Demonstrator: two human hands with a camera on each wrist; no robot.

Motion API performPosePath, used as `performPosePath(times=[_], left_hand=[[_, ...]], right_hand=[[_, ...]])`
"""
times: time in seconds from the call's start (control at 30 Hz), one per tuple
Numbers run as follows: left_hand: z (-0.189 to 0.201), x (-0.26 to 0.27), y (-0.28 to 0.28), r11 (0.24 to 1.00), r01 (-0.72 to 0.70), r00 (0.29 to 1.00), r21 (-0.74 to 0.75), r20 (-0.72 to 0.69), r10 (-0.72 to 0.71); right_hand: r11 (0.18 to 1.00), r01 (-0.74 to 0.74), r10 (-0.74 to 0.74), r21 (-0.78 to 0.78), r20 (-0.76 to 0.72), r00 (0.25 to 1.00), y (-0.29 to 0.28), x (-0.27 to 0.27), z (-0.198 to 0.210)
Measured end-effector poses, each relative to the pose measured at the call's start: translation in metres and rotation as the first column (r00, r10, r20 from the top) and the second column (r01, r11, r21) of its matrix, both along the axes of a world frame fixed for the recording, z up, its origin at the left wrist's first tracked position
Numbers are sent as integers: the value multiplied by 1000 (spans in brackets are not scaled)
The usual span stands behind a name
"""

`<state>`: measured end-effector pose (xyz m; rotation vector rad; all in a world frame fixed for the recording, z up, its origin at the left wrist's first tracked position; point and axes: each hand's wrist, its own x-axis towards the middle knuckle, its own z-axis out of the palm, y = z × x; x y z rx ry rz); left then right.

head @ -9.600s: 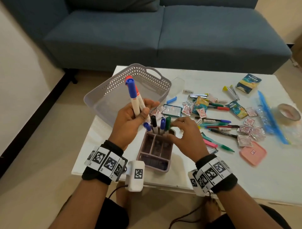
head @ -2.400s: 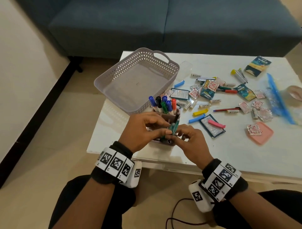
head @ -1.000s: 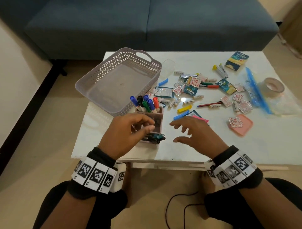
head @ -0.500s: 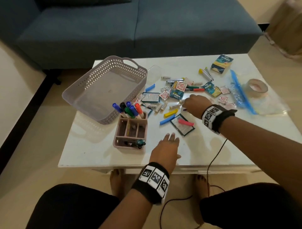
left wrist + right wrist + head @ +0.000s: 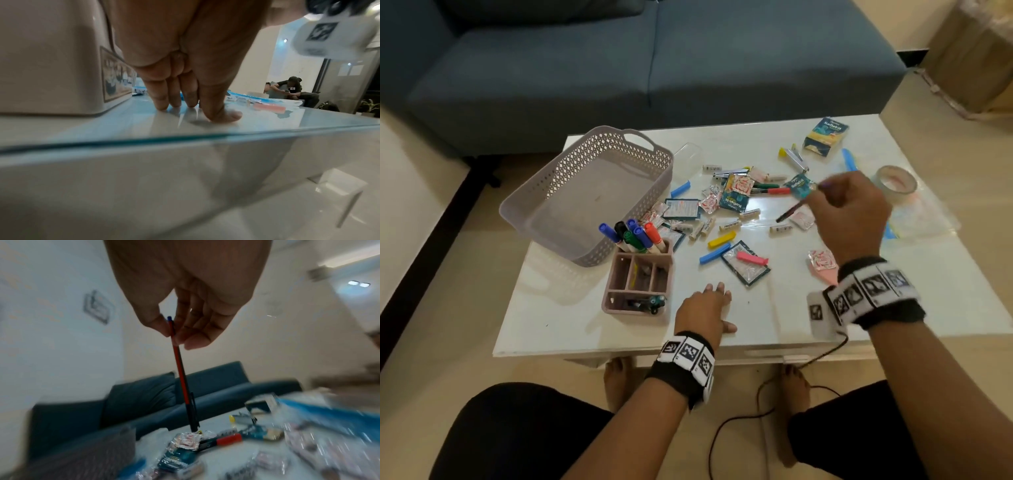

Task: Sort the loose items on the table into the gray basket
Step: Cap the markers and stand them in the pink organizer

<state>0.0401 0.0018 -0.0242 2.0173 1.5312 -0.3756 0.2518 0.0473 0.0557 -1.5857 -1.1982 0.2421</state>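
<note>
The right hand (image 5: 849, 209) is raised above the right part of the white table (image 5: 592, 329). Its thumb and fingertips (image 5: 191, 342) pinch a thin red and black pen (image 5: 183, 378) near the blue end, and the pen hangs down with its black cap end low, above the loose sachets and markers but not touching them in the right wrist view. The left hand (image 5: 702, 311) lies on the near part of the table, fingers straight and together, the tips pressing on the glass top; it holds nothing. Just to its left stands the pink organizer (image 5: 637, 281), with coloured markers (image 5: 633, 236) upright in its far compartment and some dark pens lying in its near one. The gray basket (image 5: 592, 192) sits at the far left of the table, touching the organizer or very near it, and I see nothing inside it. The loose items, such as clips, sachets and small packets, lie scattered between the basket and a roll of tape (image 5: 895, 181) at the right.
</note>
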Motion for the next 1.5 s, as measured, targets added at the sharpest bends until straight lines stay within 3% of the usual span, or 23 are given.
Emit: performPosePath(times=[0.03,0.07,0.13,0.27,0.33,0.47,0.53,0.67,0.9,1.07,1.13,1.33,1.43,1.5], left_hand=[[5,5,5,999,-14,999,38,-36,15],[12,12,12,997,-28,998,69,-51,32],[23,32,37,994,-50,998,100,-38,54],[28,84,100,971,-13,999,239,46,2],[30,104,134,948,36,995,317,73,-62],[33,125,196,898,137,979,417,83,-188],[27,133,220,886,183,978,426,14,-209],[7,142,250,869,282,958,406,-174,-229],[-11,148,253,804,442,874,398,-391,-287],[-11,161,243,725,540,829,428,-418,-370],[-13,164,240,704,542,832,459,-408,-375],[-11,163,239,734,418,907,535,-288,-306],[2,160,244,757,199,974,623,-41,-222],[18,154,244,779,-3,956,627,231,-183]], right_hand=[[998,65,-61,3,-273,960,-13,3,-4],[995,98,-100,-31,-509,855,-24,5,-12],[989,34,-136,-147,-770,623,-36,9,-29],[951,-193,-177,-241,-938,297,-33,32,-61],[938,-257,-177,-231,-960,216,-24,44,-67],[920,-313,-135,-235,-941,310,-13,56,-60],[910,-329,-131,-254,-926,354,-14,58,-60],[884,-326,-117,-334,-835,538,-8,53,-66],[909,-292,-62,-297,-790,610,6,48,-68],[931,-244,-41,-273,-740,671,6,49,-69],[933,-230,-51,-278,-733,678,7,51,-71],[935,-212,-49,-284,-696,716,9,55,-73],[942,-192,-62,-275,-704,707,12,57,-71],[948,-182,-69,-260,-729,681,15,56,-69]])
